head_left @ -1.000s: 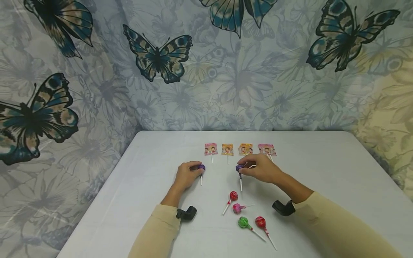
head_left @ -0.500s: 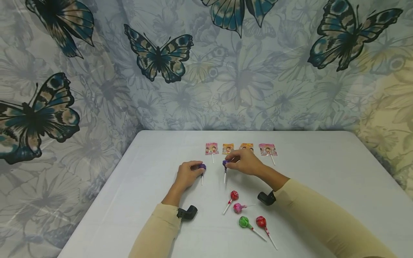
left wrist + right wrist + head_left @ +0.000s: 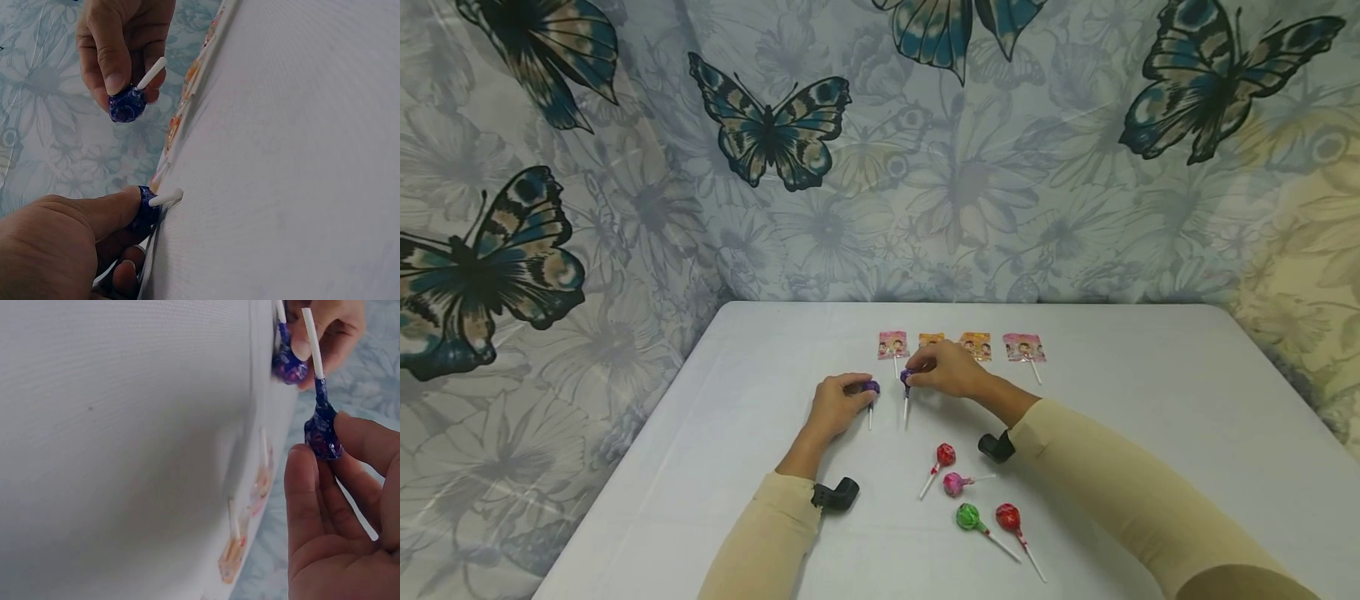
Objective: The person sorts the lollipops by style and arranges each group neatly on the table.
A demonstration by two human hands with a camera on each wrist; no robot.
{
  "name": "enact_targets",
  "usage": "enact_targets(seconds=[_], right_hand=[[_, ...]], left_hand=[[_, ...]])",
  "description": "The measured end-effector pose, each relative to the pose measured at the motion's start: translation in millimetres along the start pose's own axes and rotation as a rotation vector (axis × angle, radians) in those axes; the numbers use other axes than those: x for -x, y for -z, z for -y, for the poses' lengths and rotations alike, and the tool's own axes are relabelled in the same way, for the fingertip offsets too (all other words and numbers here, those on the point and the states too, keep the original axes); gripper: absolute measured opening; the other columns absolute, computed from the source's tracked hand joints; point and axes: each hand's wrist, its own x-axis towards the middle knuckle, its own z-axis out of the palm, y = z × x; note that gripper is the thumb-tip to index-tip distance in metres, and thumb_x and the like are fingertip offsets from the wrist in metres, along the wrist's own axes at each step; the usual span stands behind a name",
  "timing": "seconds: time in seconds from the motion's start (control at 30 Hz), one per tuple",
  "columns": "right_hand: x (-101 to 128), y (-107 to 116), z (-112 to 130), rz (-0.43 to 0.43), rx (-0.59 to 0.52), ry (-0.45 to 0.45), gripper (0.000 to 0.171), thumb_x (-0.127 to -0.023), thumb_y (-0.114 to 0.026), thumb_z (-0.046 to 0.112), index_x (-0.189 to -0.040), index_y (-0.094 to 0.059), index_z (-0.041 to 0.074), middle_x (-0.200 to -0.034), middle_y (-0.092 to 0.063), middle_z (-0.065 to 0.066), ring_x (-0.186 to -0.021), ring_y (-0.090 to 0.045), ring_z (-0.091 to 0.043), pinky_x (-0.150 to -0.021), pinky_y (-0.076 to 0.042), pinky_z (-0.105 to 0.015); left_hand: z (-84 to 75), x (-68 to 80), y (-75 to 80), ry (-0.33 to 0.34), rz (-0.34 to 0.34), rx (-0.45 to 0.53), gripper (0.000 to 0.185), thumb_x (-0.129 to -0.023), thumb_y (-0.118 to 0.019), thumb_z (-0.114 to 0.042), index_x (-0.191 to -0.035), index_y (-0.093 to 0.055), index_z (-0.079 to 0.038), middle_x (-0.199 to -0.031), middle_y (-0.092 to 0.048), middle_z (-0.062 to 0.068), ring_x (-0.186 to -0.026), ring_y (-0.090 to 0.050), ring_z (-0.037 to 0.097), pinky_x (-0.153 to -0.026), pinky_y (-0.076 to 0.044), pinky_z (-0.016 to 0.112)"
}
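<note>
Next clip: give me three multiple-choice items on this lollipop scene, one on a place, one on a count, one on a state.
1. Where do the flat packet lollipops lie?
A. In a row behind the hands
B. Stacked at the near table edge
C. On the floor

2. How many round lollipops lie loose in the near cluster?
A. Two
B. Four
C. Six

3. What is the right hand doing?
A. Lying flat and holding nothing
B. Pinching a purple lollipop
C. Gripping a packet

Answers:
1 A, the packets line the far side of the table.
2 B, two red, one pink and one green.
3 B, the fingertips pinch its wrapped head, stick pointing toward the person.
</note>
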Motion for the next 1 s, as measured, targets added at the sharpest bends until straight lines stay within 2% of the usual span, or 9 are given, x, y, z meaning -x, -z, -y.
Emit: enact_targets(seconds=[0.37, 0.67, 1.0], right_hand=[[-11, -13, -2, 0.078, -0.001, 0.002, 0.011, -0.081, -0.078, 0.013, -0.091, -0.075, 0.008, -0.085, -0.068, 0.002, -0.077, -0.063, -0.013, -0.065, -0.052, -0.029], [-13, -25, -5, 0.083, 0.038, -0.025, 0.009, -0.081, -0.078, 0.014, -0.089, -0.075, 0.011, -0.081, -0.067, 0.005, -0.075, -0.061, -0.011, -0.066, -0.049, -0.029], [-11, -24, -2, 0.084, 0.003, -0.037, 0.015, -0.081, -0.078, 0.013, -0.094, -0.073, 0.007, -0.084, -0.067, 0.002, -0.078, -0.061, -0.014, -0.068, -0.05, -0.029]], left_hand=[[0.8, -0.8, 0.5, -0.021, 0.003, 0.015, 0.028, -0.085, -0.076, -0.012, -0.113, -0.072, -0.009, -0.101, -0.069, 0.005, -0.096, -0.062, 0.02, -0.086, -0.048, 0.038], [1.5, -0.4, -0.1, -0.016, 0.002, 0.018, 0.029, -0.085, -0.076, -0.013, -0.113, -0.072, -0.009, -0.099, -0.069, 0.004, -0.094, -0.062, 0.019, -0.086, -0.048, 0.038], [1.1, -0.9, 0.5, -0.013, 0.0, 0.012, 0.028, -0.085, -0.076, -0.012, -0.112, -0.072, -0.008, -0.096, -0.068, 0.002, -0.089, -0.06, 0.017, -0.082, -0.048, 0.037]])
